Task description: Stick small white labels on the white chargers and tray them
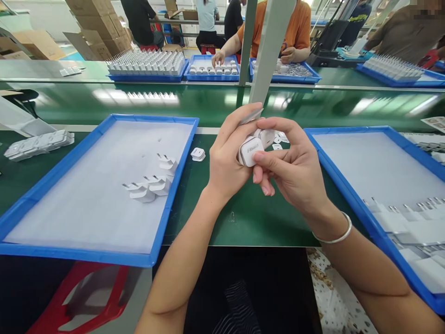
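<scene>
Left hand: [227,155] is curling round the lettered white piece [251,150], fingers closed in; a thin flat piece [252,117] is also sitting among its upper fingers.
Right hand: [295,162] is pinching narrowly, thumb pressing on the edge of the lettered white piece; a bracelet [348,229] is circling the wrist.
Lettered white piece: is facing the camera between both hands, above the green table [215,232] (the print is too small to read surely).
Rounded white part: [267,138] is showing just behind it, partly hidden by fingers.
Left tray: [175,192] is lying on the table, its blue rim framing a pale liner; a few white plug units [141,192] are standing near its right side, pins up.
Small stack: [198,155] white squares are resting between left tray and left hand.
Loose white pieces: [277,146] are lying beyond the right hand.
Right tray: [330,169] is holding more plug units [417,222] in its nearer part.
Clear scrap: [232,216] is lying on the table below the hands.
Beyond: a green belt [205,104] is running across; a person in orange [301,28] is reaching into blue trays [212,78] on the far side.
</scene>
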`<action>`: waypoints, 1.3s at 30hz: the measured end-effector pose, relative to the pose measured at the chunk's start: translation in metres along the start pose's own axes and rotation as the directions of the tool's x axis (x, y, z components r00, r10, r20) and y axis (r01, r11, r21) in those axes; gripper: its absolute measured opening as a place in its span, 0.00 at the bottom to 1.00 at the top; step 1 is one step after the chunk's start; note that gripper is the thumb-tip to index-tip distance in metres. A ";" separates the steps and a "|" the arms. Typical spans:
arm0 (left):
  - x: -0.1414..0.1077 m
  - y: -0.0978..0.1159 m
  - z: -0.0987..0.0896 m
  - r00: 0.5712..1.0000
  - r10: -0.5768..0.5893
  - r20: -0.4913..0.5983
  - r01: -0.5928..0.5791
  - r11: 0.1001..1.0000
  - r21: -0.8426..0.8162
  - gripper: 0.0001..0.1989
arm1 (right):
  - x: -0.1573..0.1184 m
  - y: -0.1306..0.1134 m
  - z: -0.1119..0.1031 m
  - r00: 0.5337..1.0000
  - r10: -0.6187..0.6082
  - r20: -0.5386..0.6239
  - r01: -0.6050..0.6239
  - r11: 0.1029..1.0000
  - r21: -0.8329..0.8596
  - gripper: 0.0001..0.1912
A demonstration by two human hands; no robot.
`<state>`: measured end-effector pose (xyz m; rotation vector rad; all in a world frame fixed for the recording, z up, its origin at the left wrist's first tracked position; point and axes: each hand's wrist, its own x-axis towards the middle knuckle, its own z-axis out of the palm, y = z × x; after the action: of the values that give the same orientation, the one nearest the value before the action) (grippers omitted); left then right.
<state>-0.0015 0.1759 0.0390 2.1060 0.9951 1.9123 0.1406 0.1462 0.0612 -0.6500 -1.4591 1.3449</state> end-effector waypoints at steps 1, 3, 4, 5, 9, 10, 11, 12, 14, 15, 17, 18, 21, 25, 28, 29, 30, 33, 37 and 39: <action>0.000 0.000 0.000 1.000 -0.012 -0.005 0.012 1.000 0.007 0.24 | 0.000 0.000 0.000 1.000 0.005 -0.003 -0.005 1.000 -0.001 0.23; 0.000 0.001 0.001 1.000 -0.014 -0.021 0.014 1.000 0.013 0.23 | 0.000 0.000 0.000 1.000 0.010 -0.005 -0.010 1.000 -0.006 0.23; -0.001 0.001 0.002 1.000 -0.005 -0.030 0.006 1.000 0.013 0.22 | 0.000 -0.001 0.000 1.000 0.007 -0.006 -0.007 1.000 -0.007 0.22; -0.002 0.001 0.003 0.999 0.009 -0.036 -0.008 1.000 0.012 0.21 | 0.000 -0.001 0.001 1.000 0.002 -0.009 -0.002 1.000 -0.010 0.22; -0.007 0.000 0.008 0.999 0.018 -0.050 -0.017 1.000 0.023 0.16 | 0.001 0.001 0.000 0.999 -0.002 -0.043 -0.001 0.998 -0.070 0.21; -0.008 -0.001 0.010 0.999 0.002 -0.052 -0.001 1.000 0.024 0.15 | 0.001 0.003 0.000 0.998 -0.006 -0.057 0.000 0.996 -0.094 0.20; -0.010 -0.002 0.011 0.998 -0.018 -0.057 0.019 1.000 0.024 0.14 | 0.002 0.005 0.000 0.997 -0.014 -0.071 0.006 0.993 -0.118 0.20; -0.011 -0.003 0.013 0.997 -0.038 -0.062 0.039 0.999 0.023 0.12 | 0.003 0.007 0.000 0.996 -0.026 -0.087 0.014 0.990 -0.139 0.20; -0.014 -0.006 0.015 0.995 -0.062 -0.078 0.064 0.998 0.015 0.10 | 0.004 0.012 0.001 0.992 -0.048 -0.119 0.028 0.986 -0.162 0.19; -0.015 -0.007 0.017 0.994 -0.065 -0.088 0.066 0.998 0.009 0.09 | 0.005 0.014 0.001 0.990 -0.053 -0.133 0.030 0.986 -0.164 0.19; -0.016 -0.010 0.018 0.993 -0.055 -0.105 0.055 0.998 -0.007 0.08 | 0.006 0.017 0.003 0.987 -0.052 -0.152 0.028 0.988 -0.152 0.18; -0.017 -0.011 0.019 0.993 -0.051 -0.108 0.049 0.999 -0.016 0.09 | 0.007 0.017 0.003 0.986 -0.051 -0.156 0.029 0.990 -0.140 0.18; -0.016 -0.011 0.019 0.994 -0.037 -0.099 0.034 0.999 -0.035 0.12 | 0.006 0.015 0.004 0.988 -0.055 -0.147 0.039 0.993 -0.109 0.19; -0.013 -0.010 0.017 0.992 0.062 -0.111 -0.064 0.998 -0.010 0.11 | 0.005 0.013 0.002 0.994 -0.075 -0.081 0.070 0.996 -0.060 0.17; -0.013 -0.012 0.017 0.987 0.116 -0.116 -0.113 0.993 0.030 0.10 | 0.005 0.014 0.001 0.996 -0.079 -0.038 0.081 0.996 0.036 0.14; -0.013 -0.013 0.017 0.987 0.115 -0.113 -0.112 0.993 0.038 0.10 | 0.005 0.015 0.000 0.997 -0.077 -0.025 0.078 0.995 0.064 0.14; -0.013 -0.013 0.017 0.988 0.111 -0.111 -0.107 0.993 0.043 0.10 | 0.005 0.015 0.000 0.997 -0.074 -0.013 0.075 0.994 0.085 0.14; -0.013 -0.014 0.017 0.987 0.111 -0.120 -0.105 0.993 0.054 0.11 | 0.006 0.016 0.000 0.997 -0.073 0.009 0.072 0.992 0.104 0.13; -0.013 -0.013 0.016 0.978 0.168 -0.127 -0.160 0.984 0.075 0.11 | 0.006 0.017 0.002 0.996 -0.083 -0.024 0.084 0.993 0.082 0.13; -0.013 -0.013 0.016 0.972 0.193 -0.132 -0.183 0.979 0.084 0.11 | 0.006 0.018 0.003 0.996 -0.084 -0.042 0.087 0.994 0.066 0.13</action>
<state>0.0087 0.1843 0.0183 2.2033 0.9318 2.1715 0.1318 0.1546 0.0468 -0.5610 -1.3888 1.3022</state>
